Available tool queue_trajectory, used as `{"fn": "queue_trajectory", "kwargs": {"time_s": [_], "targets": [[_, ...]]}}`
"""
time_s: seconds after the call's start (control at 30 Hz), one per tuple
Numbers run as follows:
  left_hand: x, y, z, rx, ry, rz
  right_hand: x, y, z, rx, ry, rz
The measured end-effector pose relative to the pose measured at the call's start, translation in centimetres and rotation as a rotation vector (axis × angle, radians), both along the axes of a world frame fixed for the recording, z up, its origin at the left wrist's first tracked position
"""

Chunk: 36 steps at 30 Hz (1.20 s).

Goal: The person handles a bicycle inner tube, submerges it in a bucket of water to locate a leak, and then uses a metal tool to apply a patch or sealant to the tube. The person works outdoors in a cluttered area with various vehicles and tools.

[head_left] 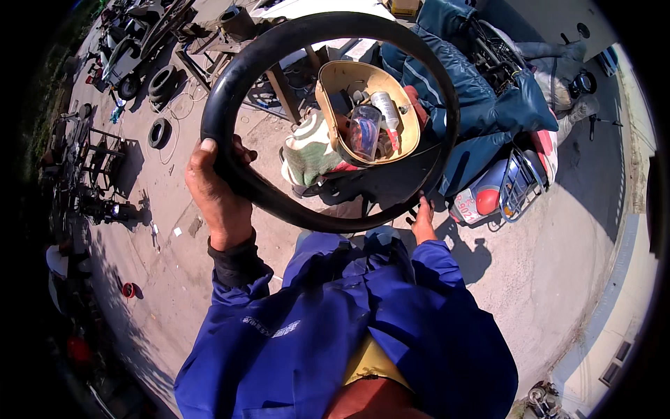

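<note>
I hold up a large black rubber inner tube [227, 119] as a ring in front of me. My left hand [222, 202] grips its left side, thumb over the outer face and fingers curling inside. At the lower right, my right hand [423, 222] is closed on the tube's edge, its fingers partly hidden. Through the ring shows a cream plastic container [345, 73]. In it lie a clear plastic jar [364, 131], a white and red can [384, 108] and small loose items. A green, white and red patterned cloth [310, 148] is beside the container.
At the right stands a vehicle with a dark blue padded cover [460, 70], a red tail lamp [487, 201] and a metal rack [522, 185]. Loose tyres [160, 133] lie on the concrete at the left, near a metal frame [105, 157]. A small red object [128, 290] sits lower left.
</note>
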<state>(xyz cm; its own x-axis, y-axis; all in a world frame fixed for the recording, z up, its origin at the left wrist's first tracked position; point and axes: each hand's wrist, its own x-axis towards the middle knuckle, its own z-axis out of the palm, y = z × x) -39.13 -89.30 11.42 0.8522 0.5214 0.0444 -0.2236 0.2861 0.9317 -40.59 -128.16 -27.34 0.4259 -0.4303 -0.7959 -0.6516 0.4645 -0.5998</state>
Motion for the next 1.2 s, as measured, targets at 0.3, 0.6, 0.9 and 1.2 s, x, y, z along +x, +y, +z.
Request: {"fn": "queue_trajectory", "kwargs": {"time_s": [0.3, 0.6, 0.9, 1.2], "targets": [[-3.2, -3.0, -8.7, -0.054, 0.171, 0.509, 14.5, -5.4, -1.5, 0.094, -0.307, 0.3], [-5.1, -4.5, -15.1, -0.301, 0.214, 0.633, 21.7, 1.7, 12.4, -0.655, -0.875, 0.948], [-4.7, -7.9, -11.5, -0.206, 0.322, 0.688, 36.7, 14.2, 7.3, -0.838, -0.644, 1.898], [-4.3, -11.8, -9.0, -0.223, 0.372, 0.816, 42.7, 18.6, 0.6, -0.593, -0.081, 2.226]]}}
